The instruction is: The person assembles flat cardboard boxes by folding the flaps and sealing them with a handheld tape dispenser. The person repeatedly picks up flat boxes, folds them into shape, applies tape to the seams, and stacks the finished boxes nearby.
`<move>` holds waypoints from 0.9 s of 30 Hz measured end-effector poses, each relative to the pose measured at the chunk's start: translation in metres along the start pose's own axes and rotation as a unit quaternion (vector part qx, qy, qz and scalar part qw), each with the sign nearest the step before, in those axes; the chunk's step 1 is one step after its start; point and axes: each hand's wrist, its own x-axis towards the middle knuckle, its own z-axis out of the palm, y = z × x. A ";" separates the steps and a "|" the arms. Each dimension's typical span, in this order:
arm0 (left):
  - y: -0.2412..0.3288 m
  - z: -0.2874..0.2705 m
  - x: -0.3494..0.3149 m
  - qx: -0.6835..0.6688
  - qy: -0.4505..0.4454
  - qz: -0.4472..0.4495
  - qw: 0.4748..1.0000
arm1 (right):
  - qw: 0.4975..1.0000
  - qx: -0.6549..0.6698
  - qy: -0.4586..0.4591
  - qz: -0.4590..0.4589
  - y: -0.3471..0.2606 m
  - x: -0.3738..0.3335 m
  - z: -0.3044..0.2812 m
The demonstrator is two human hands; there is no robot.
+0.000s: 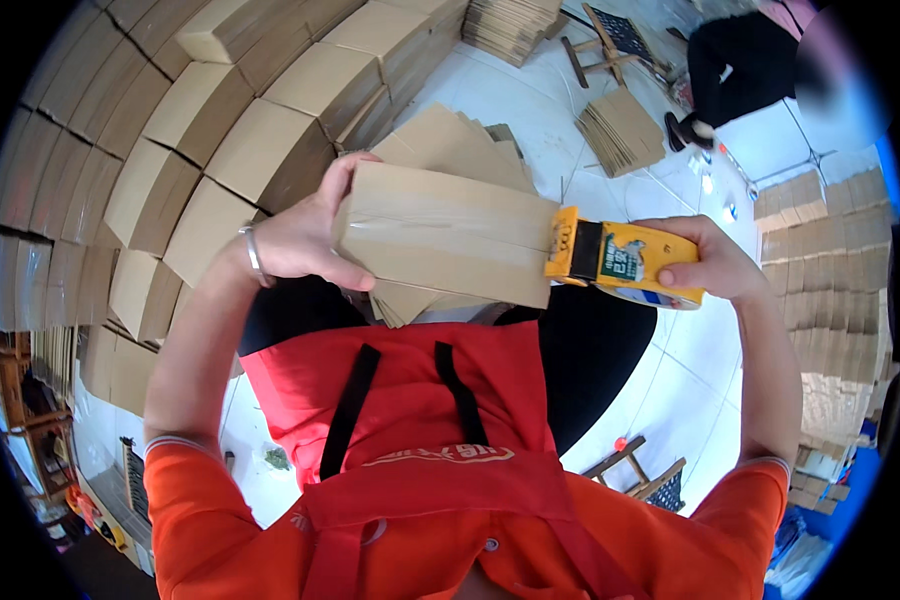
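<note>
Gripping one end of a tan, oblong cardboard box (440, 245), the left hand (305, 228) spreads wide: its thumb lies at the near left corner, one finger crooks over the far left corner, and the remaining fingers are hidden. The box's long axis runs left to right, with the right end slightly nearer the body. The right hand (718, 262) is closed around a yellow tape dispenser with a black band (620, 262), thumb on the near side, fingers along the far side. The dispenser's head appears to touch the box's right end, and its body reaches rightward almost in line with the box. The left hand is therefore the nearer one, directly on the cardboard; the right hand stands off, with the dispenser between. Beneath the box, flat tan cardboard sheets (440, 142) show one corner past its far edge and another past its near edge, above the lap.
</note>
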 end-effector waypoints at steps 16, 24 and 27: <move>0.070 0.071 0.084 0.513 -0.105 0.306 0.795 | 0.999 -0.027 0.031 0.032 0.050 -0.042 -0.040; 0.079 0.095 0.124 0.416 -0.235 0.475 0.739 | 0.924 -0.379 0.026 -0.042 0.002 0.044 0.041; 0.112 0.112 0.135 0.587 -0.352 0.277 0.674 | 0.899 -0.432 0.065 -0.030 0.006 0.051 0.054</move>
